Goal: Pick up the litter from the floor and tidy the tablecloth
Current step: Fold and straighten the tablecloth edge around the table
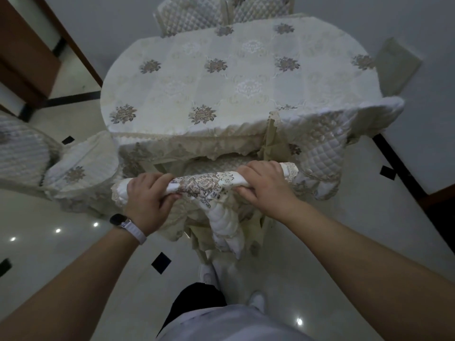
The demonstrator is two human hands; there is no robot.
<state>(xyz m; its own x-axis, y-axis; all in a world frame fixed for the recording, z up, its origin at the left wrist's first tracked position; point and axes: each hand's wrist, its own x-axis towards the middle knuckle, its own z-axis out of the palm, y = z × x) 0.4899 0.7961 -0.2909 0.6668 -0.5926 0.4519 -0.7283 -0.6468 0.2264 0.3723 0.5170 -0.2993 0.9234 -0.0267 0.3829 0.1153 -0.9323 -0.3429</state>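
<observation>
Tablecloth lies flat on the table; just in front of it, left hand and right hand have fingers clamped round a chair-back cover

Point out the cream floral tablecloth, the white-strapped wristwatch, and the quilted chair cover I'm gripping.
Cream floral tablecloth (234,77): head view, flat top centre.
White-strapped wristwatch (117,220): head view, dark face.
Quilted chair cover (204,184): head view, rose pattern between hands.

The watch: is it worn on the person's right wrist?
No, the watch sits on the left wrist, just behind the left hand gripping the cloth.
</observation>
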